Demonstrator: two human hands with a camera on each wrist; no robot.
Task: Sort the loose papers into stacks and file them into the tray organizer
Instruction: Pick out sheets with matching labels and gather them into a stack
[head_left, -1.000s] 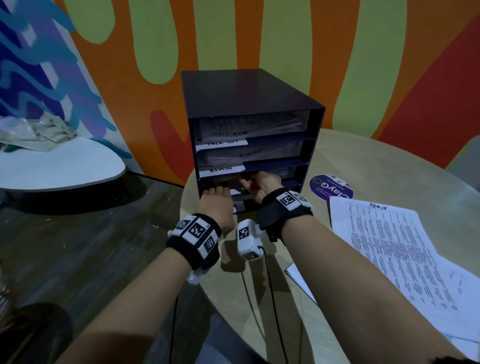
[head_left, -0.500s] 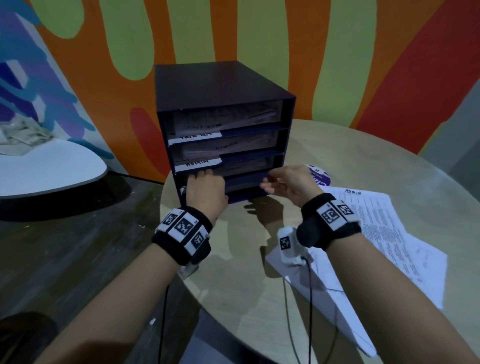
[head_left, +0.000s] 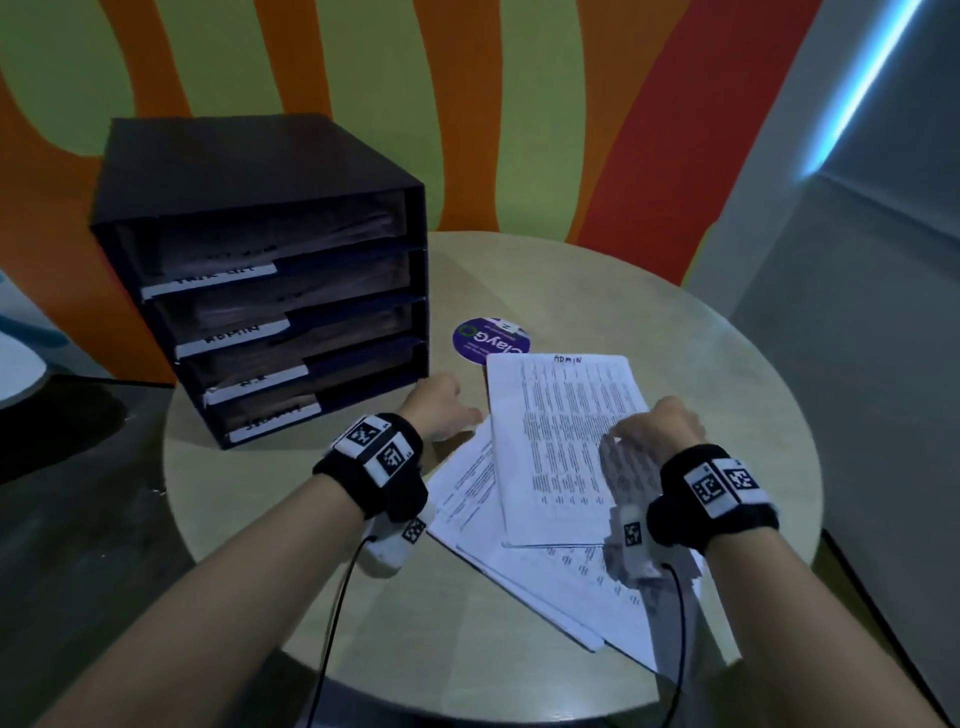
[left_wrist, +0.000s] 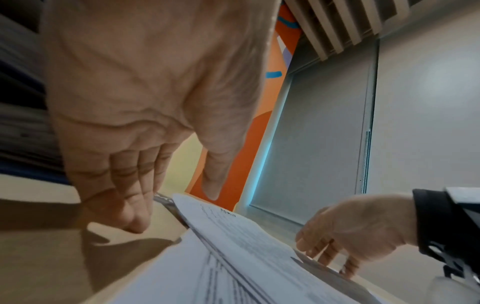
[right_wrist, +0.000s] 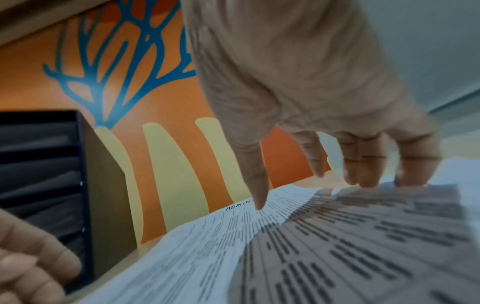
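Note:
The black tray organizer (head_left: 260, 249) stands at the table's back left, with papers in each of its labelled trays. To its right a loose pile of printed papers (head_left: 561, 452) lies on the table, topped by a sheet marked ADMIN (right_wrist: 337, 246). My left hand (head_left: 457, 415) hovers with straight fingers over the table at the pile's left edge and holds nothing. In the left wrist view its fingertips (left_wrist: 137, 224) point down beside the sheets. My right hand (head_left: 644, 426) is spread over the top sheet, its fingertips (right_wrist: 363, 181) touching the paper.
The round beige table (head_left: 727, 364) ends close behind and to the right of the pile. A purple round sticker (head_left: 491, 340) lies flat between organizer and papers. A dark lower surface (head_left: 78, 519) sits to the left. Cables hang from both wrist cameras.
Both hands have come away from the organizer's lower trays and moved right and back to the paper pile. My head has turned right, so the organizer now sits at the left.

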